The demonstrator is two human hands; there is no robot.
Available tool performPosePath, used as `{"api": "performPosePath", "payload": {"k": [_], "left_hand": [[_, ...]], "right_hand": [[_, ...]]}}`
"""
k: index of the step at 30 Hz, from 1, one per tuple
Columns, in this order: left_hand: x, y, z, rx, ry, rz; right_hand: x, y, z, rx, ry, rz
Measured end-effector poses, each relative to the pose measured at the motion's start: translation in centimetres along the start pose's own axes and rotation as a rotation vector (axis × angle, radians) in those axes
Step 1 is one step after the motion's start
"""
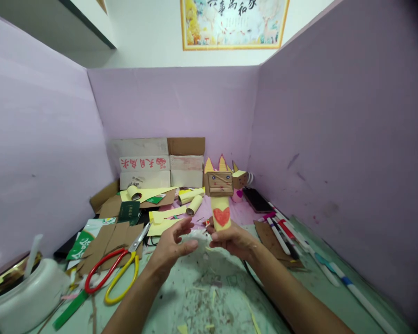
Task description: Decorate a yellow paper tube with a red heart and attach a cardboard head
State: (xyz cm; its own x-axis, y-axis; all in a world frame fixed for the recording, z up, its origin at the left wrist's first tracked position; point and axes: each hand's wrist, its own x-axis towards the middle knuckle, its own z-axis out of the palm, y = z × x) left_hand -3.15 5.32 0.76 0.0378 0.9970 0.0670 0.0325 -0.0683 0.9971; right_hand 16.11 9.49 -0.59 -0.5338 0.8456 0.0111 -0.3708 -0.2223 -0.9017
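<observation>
My right hand [237, 239] grips the lower end of a cardboard puppet [220, 184]. The puppet stands upright, with a brown box head, a drawn face, a spiky yellow crown edged in pink and a yellow paper body bearing a red heart. To its left, my left hand [174, 243] hovers with fingers curved and apart, holding nothing. Scissors [123, 260] with one red and one yellow handle lie left of that hand. Behind the puppet, partly covered by it, is a second small figure [240, 180] with a dotted box head.
Yellow paper rolls [194, 204], cardboard scraps [107, 243] and a green booklet [129, 211] lie at left. A folded carton [144, 171] leans on the back wall. A phone [257, 200] and several markers [282, 234] lie at right. A white pot [31, 294] stands front left.
</observation>
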Motion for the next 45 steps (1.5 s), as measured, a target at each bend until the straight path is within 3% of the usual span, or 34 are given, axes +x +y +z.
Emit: {"api": "performPosePath", "payload": {"k": [5,17,25,30,35,45], "left_hand": [[0.4,-0.6,0.0,0.113,-0.042,-0.030],[-0.1,-0.6,0.4,0.089,-0.057,0.015],[-0.1,-0.4,0.5,-0.010,-0.005,0.062],[-0.9,0.3,0.8,-0.142,-0.175,0.082],[-1.5,0.2,1.0,-0.300,-0.381,-0.003],[-1.7,0.0,0.3,-0.356,-0.475,-0.068]], "right_hand": [[0.4,-0.3,-1.2,0.021,0.054,-0.019],[0.1,-0.2,-0.4,-0.065,-0.010,-0.031],[0.1,1.3,0.8,-0.132,-0.155,0.024],[0.2,3.2,1.0,-0.186,-0.312,0.101],[0.2,4.2,1.2,-0.212,-0.417,0.158],[-0.3,4.5,1.6,-0.216,-0.519,0.200]]}}
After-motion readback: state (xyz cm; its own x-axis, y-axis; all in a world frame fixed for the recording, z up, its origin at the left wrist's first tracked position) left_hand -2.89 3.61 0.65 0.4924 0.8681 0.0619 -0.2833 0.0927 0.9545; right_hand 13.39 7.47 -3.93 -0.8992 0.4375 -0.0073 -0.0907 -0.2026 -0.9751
